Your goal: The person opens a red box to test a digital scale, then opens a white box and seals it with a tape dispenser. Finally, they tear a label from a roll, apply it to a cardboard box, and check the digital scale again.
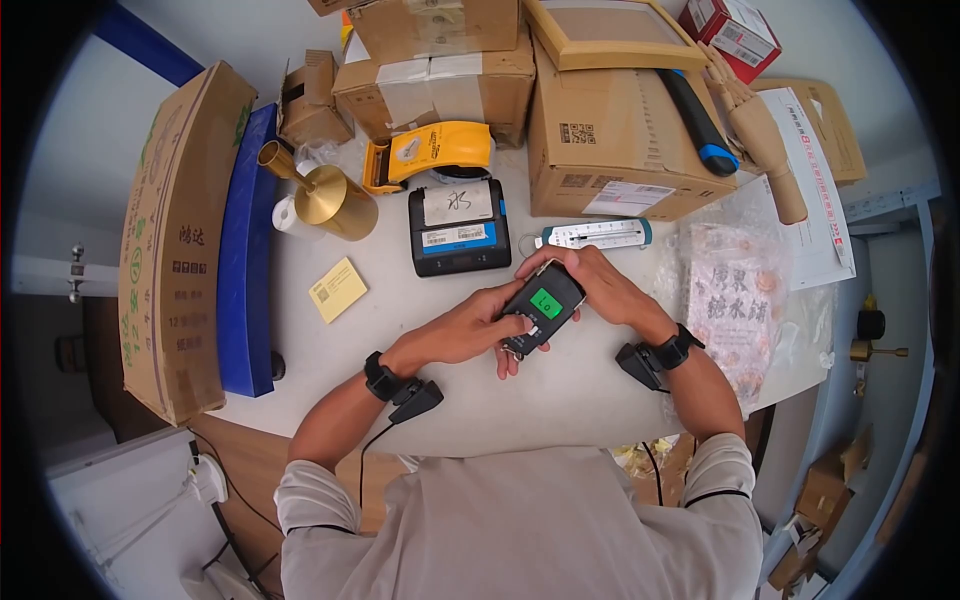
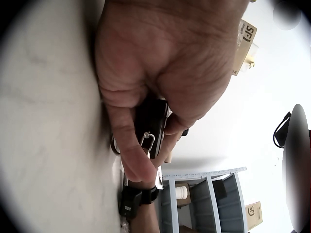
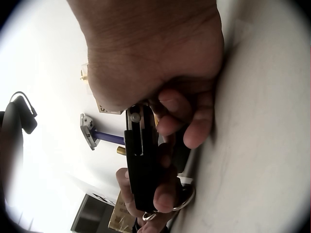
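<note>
Both hands hold a black digital hanging scale point(image 1: 543, 305) over the front of the table, its green screen lit and reading what looks like "Lo". My left hand point(image 1: 465, 325) grips its lower end, thumb on the buttons below the screen and fingers underneath. At the upper end my right hand point(image 1: 612, 288) holds the casing, with its index finger bent over the top edge. A metal ring point(image 3: 184, 199) hangs from one end of the scale in the right wrist view. Just beyond the hands lies a tubular spring scale point(image 1: 597, 234) with a white face.
A black label printer point(image 1: 460, 235), a yellow tape dispenser point(image 1: 435, 152) and a brass-coloured jigger-shaped vessel point(image 1: 335, 200) stand behind. A yellow note pad point(image 1: 338, 290) lies at left. Cardboard boxes point(image 1: 630, 140) line the back; plastic-wrapped packs point(image 1: 730, 305) lie at right.
</note>
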### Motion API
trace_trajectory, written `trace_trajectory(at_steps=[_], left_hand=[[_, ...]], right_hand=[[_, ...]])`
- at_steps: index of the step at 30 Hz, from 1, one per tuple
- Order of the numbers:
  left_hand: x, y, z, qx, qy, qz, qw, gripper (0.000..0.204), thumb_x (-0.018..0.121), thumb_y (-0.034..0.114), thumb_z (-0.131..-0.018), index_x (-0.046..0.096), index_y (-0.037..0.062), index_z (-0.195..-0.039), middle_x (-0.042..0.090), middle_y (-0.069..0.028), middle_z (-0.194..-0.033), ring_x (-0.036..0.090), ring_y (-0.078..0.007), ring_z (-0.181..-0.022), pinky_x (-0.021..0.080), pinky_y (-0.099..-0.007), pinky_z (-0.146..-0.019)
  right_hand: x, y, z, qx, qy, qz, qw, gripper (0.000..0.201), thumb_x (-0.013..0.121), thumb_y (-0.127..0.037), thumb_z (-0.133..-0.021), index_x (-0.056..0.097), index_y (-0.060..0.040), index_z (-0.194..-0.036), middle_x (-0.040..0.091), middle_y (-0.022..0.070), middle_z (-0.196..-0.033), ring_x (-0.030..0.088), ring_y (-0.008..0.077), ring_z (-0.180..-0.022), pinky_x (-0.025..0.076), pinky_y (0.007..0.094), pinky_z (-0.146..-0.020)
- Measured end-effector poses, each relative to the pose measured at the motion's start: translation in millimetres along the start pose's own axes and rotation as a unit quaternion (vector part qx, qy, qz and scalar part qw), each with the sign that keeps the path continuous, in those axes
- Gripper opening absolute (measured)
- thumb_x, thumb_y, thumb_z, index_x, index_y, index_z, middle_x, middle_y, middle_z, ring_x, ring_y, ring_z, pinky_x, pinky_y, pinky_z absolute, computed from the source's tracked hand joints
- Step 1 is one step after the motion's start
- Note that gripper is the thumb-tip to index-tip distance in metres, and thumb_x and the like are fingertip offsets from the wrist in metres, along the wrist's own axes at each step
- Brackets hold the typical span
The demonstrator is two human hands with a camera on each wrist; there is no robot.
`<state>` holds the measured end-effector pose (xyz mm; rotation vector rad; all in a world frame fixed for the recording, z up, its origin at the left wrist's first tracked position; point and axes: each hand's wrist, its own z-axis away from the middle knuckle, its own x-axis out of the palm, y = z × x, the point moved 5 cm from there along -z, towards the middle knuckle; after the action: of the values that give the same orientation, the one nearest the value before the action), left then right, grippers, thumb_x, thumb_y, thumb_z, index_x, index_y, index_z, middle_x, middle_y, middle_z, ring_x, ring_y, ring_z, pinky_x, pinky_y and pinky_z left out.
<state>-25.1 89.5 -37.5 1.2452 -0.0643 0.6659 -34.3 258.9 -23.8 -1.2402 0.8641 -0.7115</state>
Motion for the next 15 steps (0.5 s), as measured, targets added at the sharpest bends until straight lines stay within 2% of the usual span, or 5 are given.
trace_trajectory(at_steps=[14,15], left_hand=[[-2.9,-3.1,-0.4,0.015,-0.005,0.004,1.000,0.047,0.047,0.015,-0.105,0.033,-0.0032,-0.146,0.070,-0.0210,-0.111,0.073,-0.0223,-0.072,0.064,-0.0316,-0.058],[-3.5,-3.3,-0.4,0.010,-0.005,0.008,1.000,0.047,0.047,0.016,-0.105,0.033,-0.0033,-0.146,0.070,-0.0211,-0.111,0.073,-0.0223,-0.072,0.064,-0.0320,-0.058]], right_hand=[[-0.4,0.0,-0.1,0.011,-0.002,-0.005,1.000,0.071,0.021,-0.059,-0.109,0.068,-0.0050,-0.111,0.071,0.0080,-0.082,0.065,0.0168,-0.061,0.051,0.0258,-0.047],[-0.5,1.7,-0.1,0.015,-0.002,-0.010,1.000,0.067,0.025,-0.057,-0.109,0.068,-0.0050,-0.112,0.071,0.0079,-0.082,0.065,0.0162,-0.062,0.051,0.0257,-0.047]])
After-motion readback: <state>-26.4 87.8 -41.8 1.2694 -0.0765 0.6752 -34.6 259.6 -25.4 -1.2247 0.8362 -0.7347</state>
